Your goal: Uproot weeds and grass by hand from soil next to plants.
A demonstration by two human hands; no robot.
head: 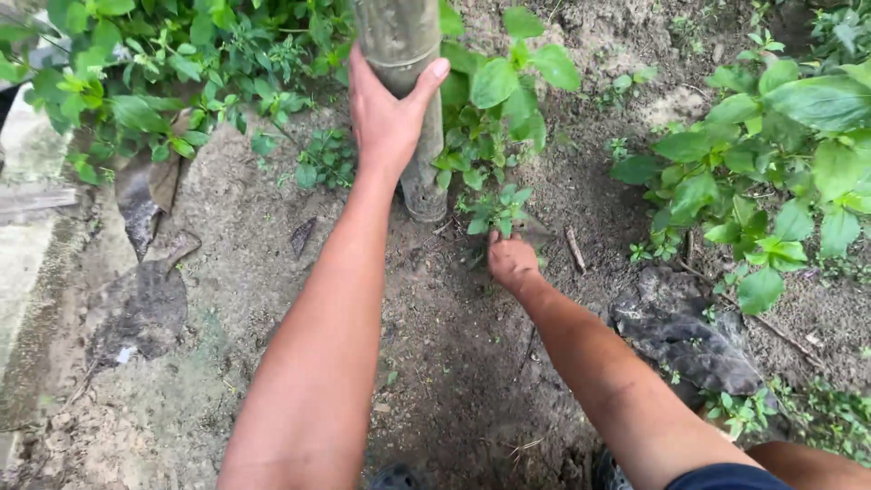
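Note:
My left hand [388, 113] grips an upright greenish-grey bamboo pole [404, 41] that stands in the bare soil, fingers wrapped behind it and thumb on its right side. My right hand [511, 260] is low at the ground, closed around the base of a small green weed [498, 209] growing just right of the pole's foot. The fingertips of the right hand are hidden under the weed's leaves.
Leafy green plants [780, 136] crowd the right side and more foliage [154, 63] fills the upper left. A dark flat stone [689, 336] lies at right, dead leaves [150, 195] at left, a pale concrete edge [23, 236] far left. Brown soil [454, 363] lies between my arms.

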